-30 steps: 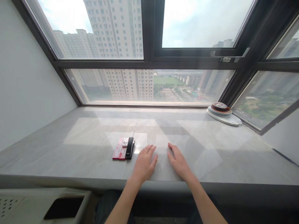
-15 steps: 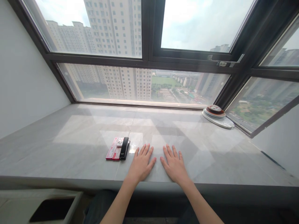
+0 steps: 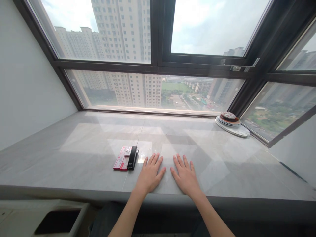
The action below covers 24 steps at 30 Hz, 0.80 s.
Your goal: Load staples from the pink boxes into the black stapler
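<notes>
My left hand (image 3: 150,173) lies palm down on the grey marbled sill (image 3: 81,158), fingers spread and holding nothing. Flat beside it to the right rests my right hand (image 3: 184,174), also with its fingers apart. A short gap separates the two thumbs. Just left of my left hand is a black stapler (image 3: 132,158). It sits against several small red-and-white boxes (image 3: 120,162), which look like staple boxes. Neither hand touches the stapler or the boxes.
A stack of plates and round mats (image 3: 230,122) stands in the far right corner by the window. The dark window frame (image 3: 158,67) runs along the back, with a metal latch (image 3: 236,68). Below the sill at left is a pale piece of furniture (image 3: 22,217) with a dark opening.
The view has shifted slightly, so everything sits a little lower and further right. Both hands stay flat in the same place on the sill.
</notes>
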Motion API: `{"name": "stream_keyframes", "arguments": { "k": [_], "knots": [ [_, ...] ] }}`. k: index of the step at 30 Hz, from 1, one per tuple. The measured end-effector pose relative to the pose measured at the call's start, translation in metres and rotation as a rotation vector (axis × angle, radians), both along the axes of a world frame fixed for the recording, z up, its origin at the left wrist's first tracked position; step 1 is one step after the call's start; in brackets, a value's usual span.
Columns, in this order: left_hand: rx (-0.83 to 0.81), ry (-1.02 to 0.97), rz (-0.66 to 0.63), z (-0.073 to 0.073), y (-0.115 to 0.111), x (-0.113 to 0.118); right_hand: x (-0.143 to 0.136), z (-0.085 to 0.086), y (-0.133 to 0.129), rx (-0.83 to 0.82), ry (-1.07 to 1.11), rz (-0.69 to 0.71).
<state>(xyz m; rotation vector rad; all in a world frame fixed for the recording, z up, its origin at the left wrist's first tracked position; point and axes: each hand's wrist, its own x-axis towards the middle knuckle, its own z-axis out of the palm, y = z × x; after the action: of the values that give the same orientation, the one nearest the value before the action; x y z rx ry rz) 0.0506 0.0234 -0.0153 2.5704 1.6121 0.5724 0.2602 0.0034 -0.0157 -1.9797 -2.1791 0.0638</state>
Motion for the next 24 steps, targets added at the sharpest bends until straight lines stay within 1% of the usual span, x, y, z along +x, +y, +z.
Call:
{"name": "stream_keyframes", "arguments": {
  "k": [12, 24],
  "knots": [
    [0.004, 0.001, -0.002, 0.0003, -0.0015, -0.0002, -0.0004, 0.0014, -0.0025, 0.001, 0.017, -0.021],
    [-0.002, -0.014, -0.002, 0.0010, -0.0010, -0.0005, 0.0000, 0.0026, -0.0032, 0.002, 0.027, -0.012]
  ]
}}
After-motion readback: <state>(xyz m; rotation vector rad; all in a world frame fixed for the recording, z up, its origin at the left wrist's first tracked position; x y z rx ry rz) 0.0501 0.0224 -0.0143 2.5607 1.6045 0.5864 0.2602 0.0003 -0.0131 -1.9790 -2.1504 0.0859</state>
